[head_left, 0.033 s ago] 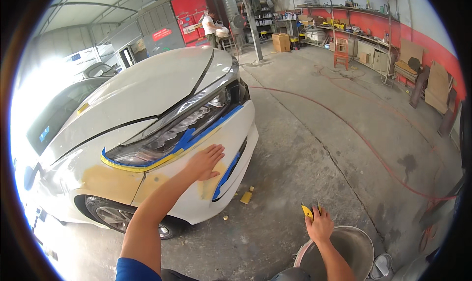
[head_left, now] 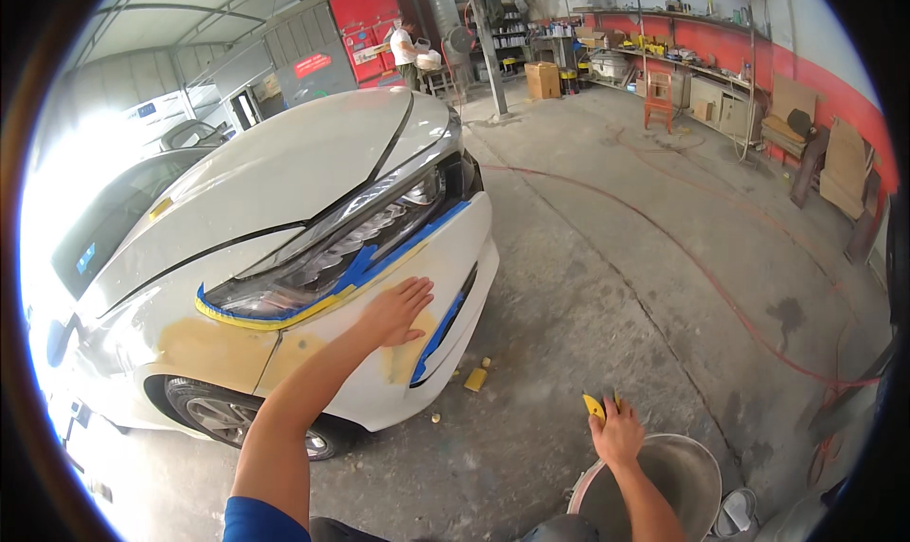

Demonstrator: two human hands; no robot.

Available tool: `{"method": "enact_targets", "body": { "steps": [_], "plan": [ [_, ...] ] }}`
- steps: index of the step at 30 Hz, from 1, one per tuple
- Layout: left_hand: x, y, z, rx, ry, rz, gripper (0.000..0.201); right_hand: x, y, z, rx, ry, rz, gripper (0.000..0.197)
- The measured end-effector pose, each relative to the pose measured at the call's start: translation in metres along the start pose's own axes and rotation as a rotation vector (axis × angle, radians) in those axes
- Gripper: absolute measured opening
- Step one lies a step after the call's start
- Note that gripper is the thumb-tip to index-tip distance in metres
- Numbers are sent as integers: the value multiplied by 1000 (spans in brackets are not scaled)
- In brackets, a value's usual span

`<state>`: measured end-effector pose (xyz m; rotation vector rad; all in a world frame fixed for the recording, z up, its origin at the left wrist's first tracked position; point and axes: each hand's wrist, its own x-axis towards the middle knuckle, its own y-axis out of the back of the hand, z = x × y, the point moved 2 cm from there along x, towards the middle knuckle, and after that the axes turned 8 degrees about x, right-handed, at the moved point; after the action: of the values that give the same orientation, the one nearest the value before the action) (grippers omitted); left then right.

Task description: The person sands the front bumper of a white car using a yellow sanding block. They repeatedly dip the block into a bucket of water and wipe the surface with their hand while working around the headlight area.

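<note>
My left hand [head_left: 398,312] lies flat with its fingers stretched out on the white front bumper [head_left: 466,300] of a car, below the headlight [head_left: 346,253]. Blue and yellow masking tape [head_left: 275,322] runs along the headlight's lower edge, and blue tape [head_left: 438,343] lines the bumper's opening. Tan filler patches [head_left: 210,350] cover part of the fender and bumper. Over a round bucket [head_left: 697,476], my right hand [head_left: 618,436] is closed on a small yellow piece [head_left: 593,406] with a dark edge; the fingers hide most of it, so its kind is unclear.
Yellow scraps [head_left: 476,380] lie on the concrete floor by the bumper. A red hose [head_left: 664,234] crosses the floor to the right. A small container [head_left: 736,512] stands beside the bucket. Farther back are a person [head_left: 403,49], a cardboard box [head_left: 543,81], a red chair [head_left: 658,104] and a workbench [head_left: 706,68].
</note>
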<state>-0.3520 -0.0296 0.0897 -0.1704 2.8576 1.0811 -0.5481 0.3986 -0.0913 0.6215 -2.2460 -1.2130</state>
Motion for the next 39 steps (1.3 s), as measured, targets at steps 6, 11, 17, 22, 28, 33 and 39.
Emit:
{"method": "enact_targets", "body": {
  "steps": [6,11,17,22,28,33,39],
  "plan": [
    [-35,19,-5,-39,-38,-22,81,-2,-1,9,-2,-45,-46,51],
    [-95,27,-17,-68,-56,18,81,-1,4,1,-29,-46,-102,51],
    [-111,38,-21,-103,-60,-59,81,-2,0,2,-34,-11,-87,50],
    [-96,33,-22,-79,-95,-33,81,-2,2,0,-22,18,-65,50],
    [-41,19,-8,-53,-81,-50,79,-4,2,3,-10,48,-19,48],
    [-47,15,-11,-102,-87,7,74,-2,3,-1,-19,26,-31,49],
    [-93,39,-24,-62,-71,12,73,0,3,4,6,-1,-47,51]
  ]
}}
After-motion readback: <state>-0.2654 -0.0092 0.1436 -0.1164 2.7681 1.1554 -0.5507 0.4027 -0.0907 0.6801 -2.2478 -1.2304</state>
